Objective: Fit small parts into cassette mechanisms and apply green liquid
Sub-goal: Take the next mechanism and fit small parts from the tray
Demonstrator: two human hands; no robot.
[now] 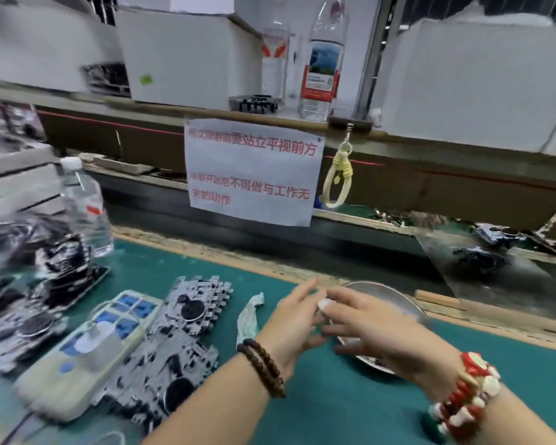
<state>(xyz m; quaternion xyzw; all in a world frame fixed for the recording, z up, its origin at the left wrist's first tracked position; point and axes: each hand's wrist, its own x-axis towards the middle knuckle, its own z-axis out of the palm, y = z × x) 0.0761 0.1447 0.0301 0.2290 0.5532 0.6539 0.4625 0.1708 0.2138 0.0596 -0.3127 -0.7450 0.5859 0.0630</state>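
Two grey cassette mechanisms lie on the green mat, one farther (195, 308) and one nearer (161, 380). More mechanisms (23, 319) are stacked at the left. My left hand (294, 322) and my right hand (366, 326) meet over the rim of a shallow metal dish (395, 303). Between their fingertips sits a small white object (324, 305); blur hides which hand pinches it. A crumpled cloth with green stains (250, 317) lies just left of my left hand.
A white power strip (90, 351) with blue sockets lies left of the mechanisms. A clear water bottle (85, 208) stands at the back left. A paper notice (252, 171) hangs from the shelf ahead. A clear plastic sheet (495, 268) leans at the right.
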